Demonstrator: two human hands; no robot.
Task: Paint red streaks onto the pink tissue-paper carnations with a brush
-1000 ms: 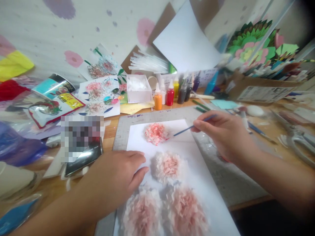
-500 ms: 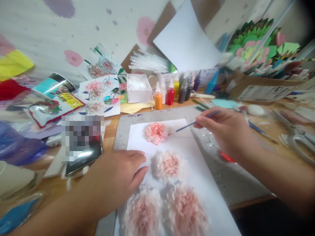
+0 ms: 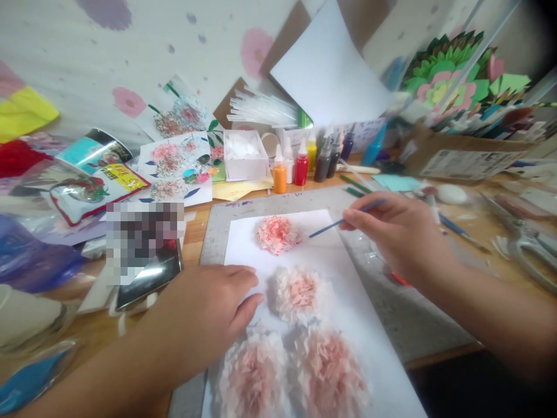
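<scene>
My right hand (image 3: 394,232) pinches a thin blue paintbrush (image 3: 327,227) slanting down to the left. Its tip is just right of a paper flower (image 3: 277,234) with red-tipped petals, apparently apart from it; the bristles are hard to make out. This flower is at the far end of a white sheet of paper (image 3: 365,331). My left hand (image 3: 224,299) lies flat at the sheet's left edge with nothing in it, its fingers near a pale pink-centred flower (image 3: 301,295). Two more flowers, a left one (image 3: 252,371) and a right one (image 3: 333,371), sit closest to me.
A grey cutting mat (image 3: 391,302) lies under the sheet. Behind it stand paint bottles, among them a red bottle (image 3: 301,165). A phone (image 3: 152,278) is on the left; scissors (image 3: 528,244) and a spare brush (image 3: 461,229) are on the right. A red thing (image 3: 400,279) shows under my right wrist.
My right hand has shifted slightly, and the brush tip has drawn a little to the right, away from the red-tipped flower. My left hand has stayed in place.
</scene>
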